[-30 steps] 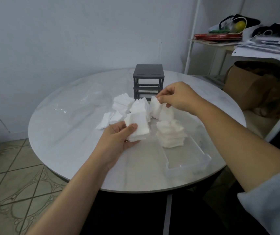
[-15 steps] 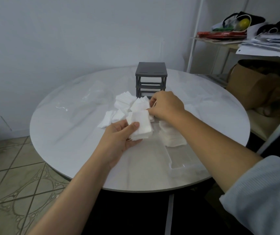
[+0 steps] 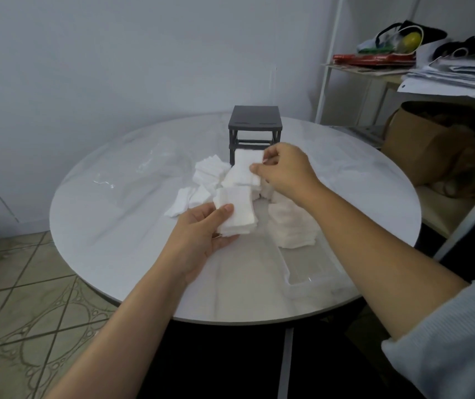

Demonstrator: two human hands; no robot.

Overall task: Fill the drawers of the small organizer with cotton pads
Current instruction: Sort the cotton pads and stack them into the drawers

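A small dark grey organizer frame (image 3: 255,125) stands at the back of the round white table (image 3: 109,226), its slots showing no drawers. My left hand (image 3: 201,234) grips a stack of square white cotton pads (image 3: 237,210) between thumb and fingers. My right hand (image 3: 285,171) pinches a few cotton pads (image 3: 244,165) just in front of the organizer, lifted above the heap. Loose cotton pads (image 3: 210,171) lie scattered left of the hands. A taller pile of pads (image 3: 291,226) sits in a clear plastic drawer (image 3: 314,272) under my right forearm.
A crumpled clear plastic wrapper (image 3: 149,165) lies on the table's left half. To the right stand a white shelf rack (image 3: 328,67) with papers and bags, and a brown bag (image 3: 426,145) beside it. Tiled floor shows at the lower left.
My right hand reached down into the heap of pads, then lifted a few of them up in front of the organizer. My left hand kept holding its stack.
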